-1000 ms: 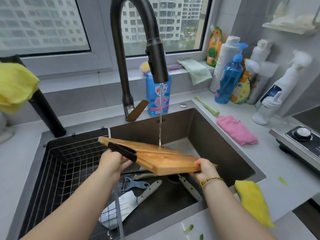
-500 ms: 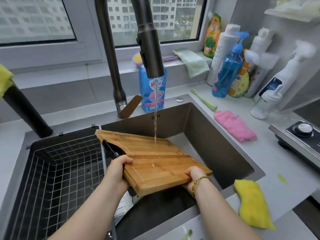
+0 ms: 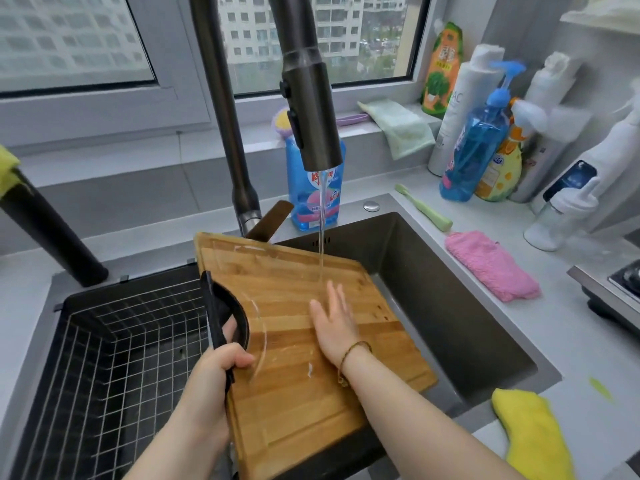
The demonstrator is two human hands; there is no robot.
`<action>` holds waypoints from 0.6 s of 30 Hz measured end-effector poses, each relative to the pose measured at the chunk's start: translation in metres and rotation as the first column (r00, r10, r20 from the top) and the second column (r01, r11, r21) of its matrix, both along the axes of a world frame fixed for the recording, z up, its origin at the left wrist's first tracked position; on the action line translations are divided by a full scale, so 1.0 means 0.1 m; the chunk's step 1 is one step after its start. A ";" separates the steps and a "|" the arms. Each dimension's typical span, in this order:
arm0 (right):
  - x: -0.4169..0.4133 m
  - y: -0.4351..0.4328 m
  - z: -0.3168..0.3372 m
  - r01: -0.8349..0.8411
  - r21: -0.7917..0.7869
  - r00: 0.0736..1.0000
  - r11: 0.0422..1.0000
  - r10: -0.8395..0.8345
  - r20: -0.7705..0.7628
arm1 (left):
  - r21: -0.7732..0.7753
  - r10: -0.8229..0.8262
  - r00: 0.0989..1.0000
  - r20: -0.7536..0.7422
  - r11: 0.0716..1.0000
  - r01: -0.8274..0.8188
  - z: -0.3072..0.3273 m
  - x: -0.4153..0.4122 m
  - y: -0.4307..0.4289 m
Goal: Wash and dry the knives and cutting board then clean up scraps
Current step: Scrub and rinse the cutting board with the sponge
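The wooden cutting board [image 3: 298,393] is tilted up over the sink [image 3: 433,289], its face toward me. My left hand [image 3: 214,368] grips the board's black handle [image 3: 216,317] at its left edge. My right hand [image 3: 332,322] lies flat on the wet face with fingers straight, just below where the water stream [image 3: 321,233] from the dark faucet [image 3: 311,119] lands. The board hides the sink bottom, so no knives show.
A wire drying basket [image 3: 110,368] fills the left basin. On the counter to the right lie a pink cloth [image 3: 491,265], a yellow cloth [image 3: 533,434], a green scrap [image 3: 601,388], several cleaning bottles [image 3: 474,150] and a stove corner [image 3: 616,289].
The board has tipped up steeper toward me. My right hand left the board's near right edge and now lies flat on its face under the water. The view moved closer.
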State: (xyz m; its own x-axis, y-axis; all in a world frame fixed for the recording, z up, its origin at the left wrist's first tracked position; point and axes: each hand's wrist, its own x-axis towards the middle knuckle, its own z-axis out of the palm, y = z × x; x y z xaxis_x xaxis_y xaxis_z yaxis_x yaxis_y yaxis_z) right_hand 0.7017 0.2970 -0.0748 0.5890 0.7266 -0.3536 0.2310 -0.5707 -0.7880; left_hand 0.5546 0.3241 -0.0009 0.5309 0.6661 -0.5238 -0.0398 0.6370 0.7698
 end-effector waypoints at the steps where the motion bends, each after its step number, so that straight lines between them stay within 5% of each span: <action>1: -0.04 0.05 0.04 -0.084 0.015 0.995 0.996 0.084 0.045 | 0.028 -0.017 1.000 0.008 0.999 0.017 0.02 -0.01 -0.02; 5: 0.01 0.16 0.06 -0.168 0.091 0.983 0.982 0.160 0.092 | 0.095 -0.024 0.999 0.040 0.995 0.020 0.14 -0.05 -0.09; 11: 0.38 0.16 -0.19 0.177 -0.081 0.984 0.981 -0.179 -0.019 | 0.227 -0.050 0.995 -0.083 0.971 0.068 0.18 -0.10 -0.03; 18: 0.20 0.43 0.25 -0.125 0.241 0.990 0.962 0.104 0.096 | 0.288 -0.125 0.978 -0.167 0.943 0.169 0.05 -0.02 -0.01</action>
State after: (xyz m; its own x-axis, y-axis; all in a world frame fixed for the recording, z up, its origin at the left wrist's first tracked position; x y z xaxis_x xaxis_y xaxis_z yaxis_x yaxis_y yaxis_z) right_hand 0.7212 0.3399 -0.0500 0.5163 0.8493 -0.1100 0.3525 -0.3278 -0.8765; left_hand 0.5523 0.3234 0.0045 0.5682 0.7239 -0.3913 0.1629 0.3671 0.9158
